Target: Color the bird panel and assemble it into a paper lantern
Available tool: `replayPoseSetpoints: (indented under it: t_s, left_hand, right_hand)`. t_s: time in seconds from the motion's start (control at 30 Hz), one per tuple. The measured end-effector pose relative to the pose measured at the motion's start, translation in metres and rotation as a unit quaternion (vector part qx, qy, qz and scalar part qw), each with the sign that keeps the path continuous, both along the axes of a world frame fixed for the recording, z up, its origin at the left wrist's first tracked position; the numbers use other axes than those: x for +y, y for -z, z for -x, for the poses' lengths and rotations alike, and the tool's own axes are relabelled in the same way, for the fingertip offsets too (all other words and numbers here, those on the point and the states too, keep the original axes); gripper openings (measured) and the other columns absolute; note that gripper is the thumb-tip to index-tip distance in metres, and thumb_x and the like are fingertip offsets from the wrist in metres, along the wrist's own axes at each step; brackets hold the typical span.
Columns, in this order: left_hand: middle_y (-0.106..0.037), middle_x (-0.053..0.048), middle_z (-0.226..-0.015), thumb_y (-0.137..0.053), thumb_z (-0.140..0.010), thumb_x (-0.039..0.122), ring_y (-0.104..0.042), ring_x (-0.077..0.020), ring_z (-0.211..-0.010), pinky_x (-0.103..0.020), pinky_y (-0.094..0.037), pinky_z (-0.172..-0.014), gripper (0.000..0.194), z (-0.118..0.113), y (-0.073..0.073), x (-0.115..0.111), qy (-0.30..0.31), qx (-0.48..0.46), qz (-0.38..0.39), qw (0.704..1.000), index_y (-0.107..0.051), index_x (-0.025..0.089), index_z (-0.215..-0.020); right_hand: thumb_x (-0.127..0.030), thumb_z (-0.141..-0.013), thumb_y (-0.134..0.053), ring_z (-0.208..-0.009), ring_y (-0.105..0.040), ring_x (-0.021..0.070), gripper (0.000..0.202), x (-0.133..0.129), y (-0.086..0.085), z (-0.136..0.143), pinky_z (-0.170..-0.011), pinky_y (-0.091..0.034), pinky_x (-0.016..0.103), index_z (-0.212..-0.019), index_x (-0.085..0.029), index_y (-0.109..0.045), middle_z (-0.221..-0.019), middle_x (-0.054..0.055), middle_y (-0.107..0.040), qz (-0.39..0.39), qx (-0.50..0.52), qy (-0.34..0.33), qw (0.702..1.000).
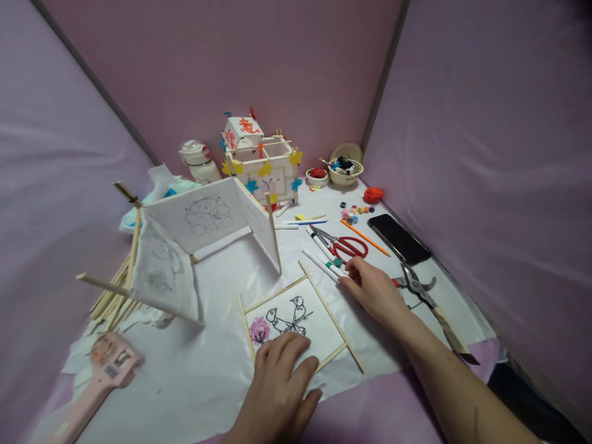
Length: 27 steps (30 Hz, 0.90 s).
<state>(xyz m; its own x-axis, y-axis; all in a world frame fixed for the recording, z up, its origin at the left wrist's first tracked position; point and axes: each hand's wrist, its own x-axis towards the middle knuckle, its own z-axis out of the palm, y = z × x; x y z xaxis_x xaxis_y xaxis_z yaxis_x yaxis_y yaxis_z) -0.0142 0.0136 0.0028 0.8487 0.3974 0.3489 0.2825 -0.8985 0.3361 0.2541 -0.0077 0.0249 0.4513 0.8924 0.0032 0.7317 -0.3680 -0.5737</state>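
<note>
My left hand (282, 376) rests with its fingers apart on the lower edge of a white panel (319, 320) framed with thin wooden sticks. Two birds on a branch are drawn on it in black, beside a pink flower (259, 331). My right hand (370, 287) is right of the panel, fingers curled, thumb and forefinger around the near end of a white marker (333, 269) with a green band. Another white marker (317, 262) lies alongside. Just beyond the fingers are red-handled scissors (349, 246) and a small green paint pot (337, 262).
A stick-framed structure (208, 209) with drawn panels stands left. Behind it are a decorated lantern (263, 163) and a bottle (198, 160). A pink glue gun (111, 364) lies front left. Right are a phone (398, 238), pruning shears (419, 287), an orange pencil (365, 237) and red yarn (373, 195).
</note>
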Motion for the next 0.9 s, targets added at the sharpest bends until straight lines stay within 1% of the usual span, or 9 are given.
replayPoseSetpoints:
  t_s: [0.1,0.23,0.43,0.6,0.73,0.9]
  left_hand:
    - [-0.066,-0.008,-0.122,-0.063,-0.083,0.017,-0.055,-0.0297,-0.117,-0.045,-0.039,-0.094,0.025,0.001,0.000,0.002,0.004,0.012,0.010,1.000,-0.063,0.023,-0.107]
    - [-0.066,-0.007,-0.121,-0.056,-0.084,0.010,-0.055,-0.0275,-0.117,-0.043,-0.039,-0.094,0.027,0.003,-0.003,0.006,0.002,0.018,0.014,1.000,-0.063,0.023,-0.106]
    - [-0.063,-0.007,-0.128,-0.051,-0.087,0.005,-0.051,-0.0267,-0.125,-0.044,-0.038,-0.101,0.035,0.008,-0.007,0.011,-0.018,0.031,0.015,0.999,-0.063,0.024,-0.114]
    - [-0.065,-0.008,-0.121,-0.053,-0.091,0.010,-0.055,-0.0258,-0.117,-0.042,-0.043,-0.096,0.025,0.006,-0.007,0.012,-0.014,0.015,0.015,1.000,-0.063,0.022,-0.111]
    - [-0.064,-0.010,-0.118,-0.055,-0.090,0.011,-0.058,-0.0256,-0.111,-0.041,-0.047,-0.092,0.023,0.004,-0.006,0.012,0.007,0.018,0.006,1.000,-0.061,0.021,-0.111]
    - [-0.064,-0.011,-0.113,-0.054,-0.091,0.012,-0.060,-0.0252,-0.106,-0.041,-0.051,-0.088,0.020,0.001,-0.007,0.012,0.017,0.008,-0.010,1.000,-0.059,0.019,-0.109]
  right_hand:
    - [-0.031,-0.090,-0.056,-0.075,-0.059,0.0196,0.011,0.000,-0.001,0.000,-0.064,-0.034,0.028,-0.093,-0.022,-0.051,-0.085,0.002,-0.065,0.007,-0.009,0.014,1.000]
    - [-0.031,-0.090,-0.057,-0.074,-0.059,0.0195,0.011,0.001,-0.002,0.001,-0.063,-0.032,0.028,-0.092,-0.022,-0.051,-0.084,0.002,-0.065,0.025,-0.015,0.020,0.999]
    - [-0.029,-0.090,-0.057,-0.074,-0.059,0.0194,0.009,0.001,0.000,0.002,-0.061,-0.030,0.028,-0.093,-0.022,-0.052,-0.084,0.002,-0.065,0.038,-0.024,0.020,0.999]
    - [-0.030,-0.091,-0.057,-0.075,-0.060,0.0199,0.010,0.001,0.000,0.002,-0.061,-0.030,0.028,-0.094,-0.021,-0.054,-0.082,0.003,-0.065,0.057,-0.034,0.015,0.998]
    - [-0.031,-0.091,-0.058,-0.076,-0.061,0.0197,0.011,0.000,-0.002,0.002,-0.061,-0.030,0.028,-0.096,-0.021,-0.055,-0.084,0.002,-0.066,0.058,-0.033,0.014,0.998]
    - [-0.030,-0.091,-0.057,-0.079,-0.062,0.0201,0.011,0.000,-0.003,0.001,-0.063,-0.032,0.028,-0.098,-0.021,-0.056,-0.085,0.002,-0.067,0.055,-0.034,0.018,0.998]
